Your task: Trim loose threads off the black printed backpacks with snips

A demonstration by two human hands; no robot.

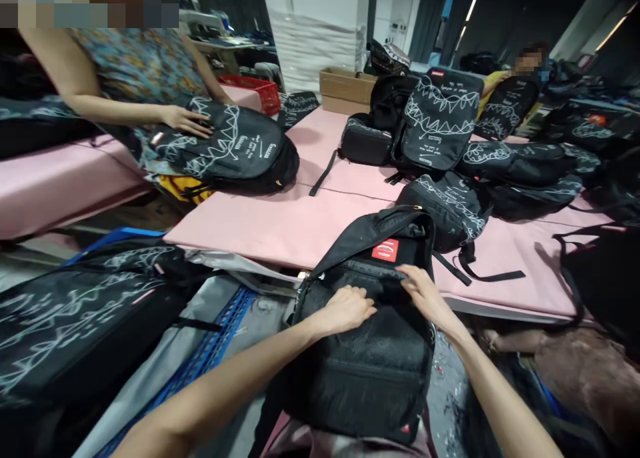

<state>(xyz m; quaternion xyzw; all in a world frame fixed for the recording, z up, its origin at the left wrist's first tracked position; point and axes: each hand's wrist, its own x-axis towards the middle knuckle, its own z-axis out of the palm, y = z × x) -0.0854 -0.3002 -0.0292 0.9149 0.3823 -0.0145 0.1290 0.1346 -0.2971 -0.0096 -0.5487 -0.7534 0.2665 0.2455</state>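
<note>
A black backpack (370, 358) with a red label (385, 250) stands on my lap against the pink table's near edge, its top flap open. My left hand (347, 309) rests on its mesh front, fingers curled down onto the fabric. My right hand (419, 286) pinches the edge of the open pocket just below the red label.
The pink table (280, 225) carries several black backpacks with white scribble print (440, 121). Across it a co-worker's hand (183, 119) lies on another printed backpack (235, 151). A pile of printed bags (75, 318) sits at my left; a cardboard box (345, 88) and red basket (255, 88) stand at the back.
</note>
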